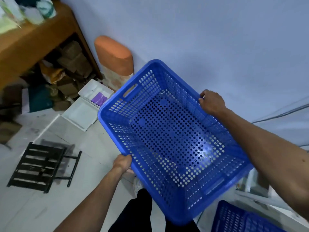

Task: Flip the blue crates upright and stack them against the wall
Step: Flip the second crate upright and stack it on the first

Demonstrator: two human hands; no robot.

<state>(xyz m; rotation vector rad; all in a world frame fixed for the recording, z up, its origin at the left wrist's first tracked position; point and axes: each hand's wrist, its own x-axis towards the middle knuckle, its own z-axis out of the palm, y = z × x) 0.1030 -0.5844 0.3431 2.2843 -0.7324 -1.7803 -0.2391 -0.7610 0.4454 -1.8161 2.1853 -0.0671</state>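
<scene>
Both hands hold 1 blue crate open side up between them: the left hand grips its near long rim, and the right hand curls over the far rim by the wall. A second blue crate sits below the right forearm, and a black rack lies on the floor left of the left hand.

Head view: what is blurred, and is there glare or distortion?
Head view: the black rack and wooden shelf are motion-blurred; the blue crate is sharper, with a pale patch, likely glare, on its floor; the wide angle bends the shelf edge.
</scene>
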